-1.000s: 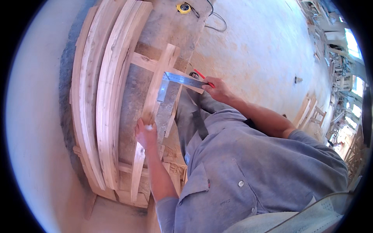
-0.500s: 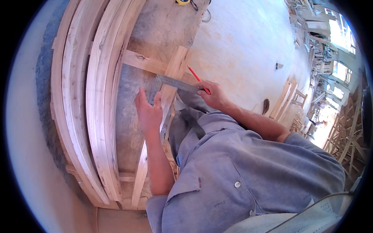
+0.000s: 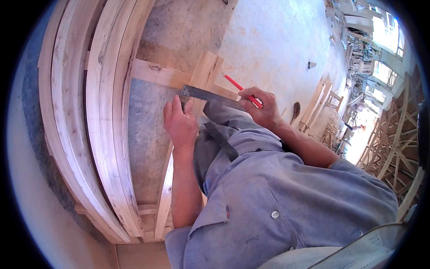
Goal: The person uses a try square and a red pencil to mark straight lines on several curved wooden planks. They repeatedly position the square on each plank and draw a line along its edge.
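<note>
A grey metal carpenter's square (image 3: 210, 96) lies across a narrow wooden piece (image 3: 204, 74), its long blade reaching from my left fingers to my right hand. My left hand (image 3: 180, 123) is closed at the far-left end of the square, thumb and fingers pinching its short leg, which they partly hide. At the other end, my right hand (image 3: 264, 107) grips the blade and also keeps a red pencil (image 3: 242, 91) between its fingers. The pencil's tip points up and left, clear of the wood.
Long curved wooden pieces (image 3: 105, 112) lie side by side on the left of the worktop (image 3: 152, 105). A crosswise board (image 3: 161, 74) runs beneath the narrow piece. Farther right on the floor are a brush-like brown object (image 3: 295, 110), boards (image 3: 316, 105) and piled lumber (image 3: 396, 148).
My left hand has moved up and right to the square's end, its spread fingers closing there. My right hand has shifted slightly right with the pencil. The whole view has moved a little.
</note>
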